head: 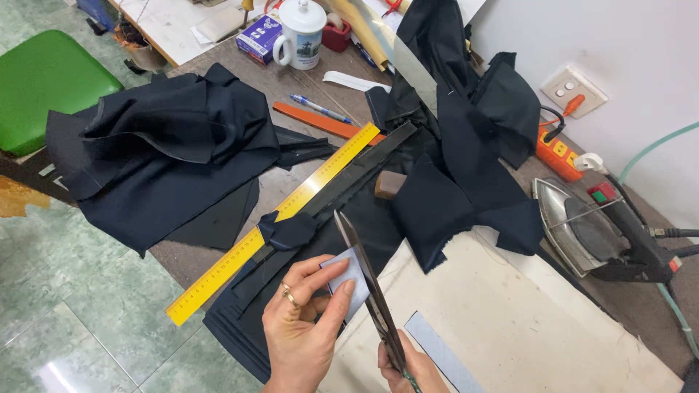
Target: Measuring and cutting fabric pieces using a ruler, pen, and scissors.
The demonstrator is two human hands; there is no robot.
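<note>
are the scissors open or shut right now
Open: the scissors in the right hand show two blades parted around the pale grey fabric piece held by the left hand.

The fabric pieces (167, 153) are dark navy, the ruler (277, 222) is yellow, the stool (44, 80) is green, the mug (300, 33) is white, the small patch (349, 280) is pale grey, and the power strip (559, 154) is orange.

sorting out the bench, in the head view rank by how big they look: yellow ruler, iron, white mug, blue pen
1. yellow ruler, the longest by far
2. iron
3. white mug
4. blue pen, the smallest

The mug sits farther from the camera than the iron, so that gap may be overstated.
</note>
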